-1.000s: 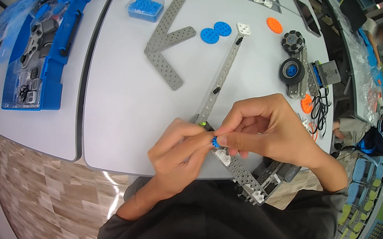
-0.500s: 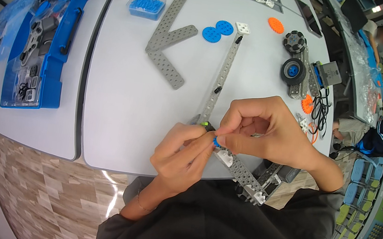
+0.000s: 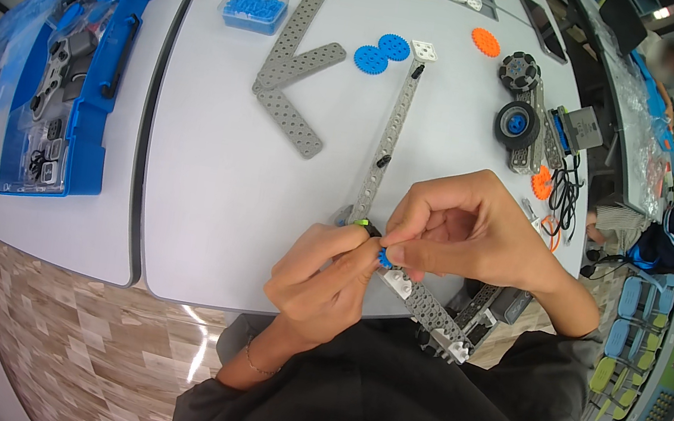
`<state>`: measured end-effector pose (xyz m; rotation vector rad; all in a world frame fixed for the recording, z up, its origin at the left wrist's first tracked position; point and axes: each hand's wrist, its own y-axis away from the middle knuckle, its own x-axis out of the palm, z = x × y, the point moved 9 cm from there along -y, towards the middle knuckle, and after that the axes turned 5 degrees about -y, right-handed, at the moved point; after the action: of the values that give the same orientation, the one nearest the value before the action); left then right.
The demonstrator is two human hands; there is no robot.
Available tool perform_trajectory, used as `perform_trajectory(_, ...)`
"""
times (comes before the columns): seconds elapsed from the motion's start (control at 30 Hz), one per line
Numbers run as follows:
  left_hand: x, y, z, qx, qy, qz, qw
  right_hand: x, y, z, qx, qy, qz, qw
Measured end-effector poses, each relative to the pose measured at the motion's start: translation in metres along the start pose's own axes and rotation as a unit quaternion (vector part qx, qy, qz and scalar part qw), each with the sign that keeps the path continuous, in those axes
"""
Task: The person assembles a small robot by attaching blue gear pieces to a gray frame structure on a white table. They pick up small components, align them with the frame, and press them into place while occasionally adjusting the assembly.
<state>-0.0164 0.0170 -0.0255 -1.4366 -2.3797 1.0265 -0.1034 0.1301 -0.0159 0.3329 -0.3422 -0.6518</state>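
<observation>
My right hand (image 3: 473, 235) is closed in a pinch on a small blue gear (image 3: 385, 258). Close against it, my left hand (image 3: 318, 277) is closed with its fingertips at the grey beam assembly (image 3: 431, 312), beside the gear. White corner pieces (image 3: 397, 284) sit along that beam, which slants toward my lap. A long grey perforated beam (image 3: 396, 123) with black pins runs away from my hands across the table. A bright green bit (image 3: 363, 222) shows at its near end. My fingers hide the joint where the parts meet.
Two blue gears (image 3: 371, 60), flat grey beams (image 3: 296, 65) and a tub of blue pins (image 3: 254, 10) lie farther off. On the right stands a wheeled build (image 3: 517, 126) near black cables (image 3: 564, 196). Left is a blue case (image 3: 89, 147). People sit at the far right.
The view has shifted slightly. My fingers have moved a little at the small blue gear, more of which now shows between them. Both hands keep their grip.
</observation>
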Motion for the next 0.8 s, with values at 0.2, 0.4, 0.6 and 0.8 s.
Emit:
perform_trajectory(0.2,0.001,0.001,0.0,-0.007,-0.012,0.0,1.0,0.005,0.012,0.012,-0.103,0.144,-0.044,0.983)
perform_trajectory(0.4,-0.001,0.001,0.006,-0.041,0.002,0.007,0.999,0.002,0.012,0.007,-0.04,0.154,-0.043,0.986)
perform_trajectory(0.6,0.001,0.0,0.006,-0.067,-0.002,0.025,0.997,0.004,0.012,0.024,-0.088,0.198,-0.042,0.975)
perform_trajectory(0.8,0.002,0.003,0.01,-0.096,0.028,0.031,0.995,0.001,0.01,0.023,-0.102,0.154,-0.027,0.982)
